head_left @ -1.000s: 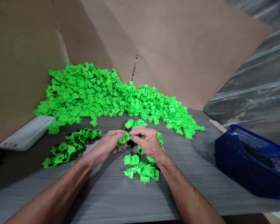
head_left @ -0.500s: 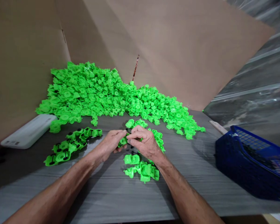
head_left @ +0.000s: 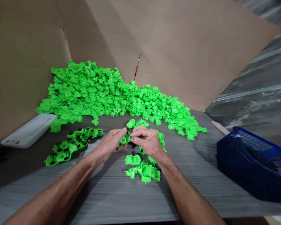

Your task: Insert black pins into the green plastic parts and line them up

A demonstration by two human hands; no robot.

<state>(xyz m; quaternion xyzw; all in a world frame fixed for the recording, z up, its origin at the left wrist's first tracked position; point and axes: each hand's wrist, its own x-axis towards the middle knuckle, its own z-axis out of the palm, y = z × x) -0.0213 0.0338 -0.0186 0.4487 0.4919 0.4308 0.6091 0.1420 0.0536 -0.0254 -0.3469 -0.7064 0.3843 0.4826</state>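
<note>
Green part: small bright plastic piece, tilted, held between my hands above the surface.
Left hand: narrow pinch, with thumb and fingers closed on the part's left end.
Right hand: also narrow, with thumb and fingertips gripping the part's right end.
Handling: I want an even pinch from both sides so the part can't twist, with my fingers off its face so I can see it.
Below my hands: black bits, partly hidden, too small to make out.
Near my right hand: loose cluster of green parts.
Near my left hand: row of green parts with black pins.
Farther out: big heap of green parts against a cardboard wall.
Sides: white box at left, blue mesh basket at right.
</note>
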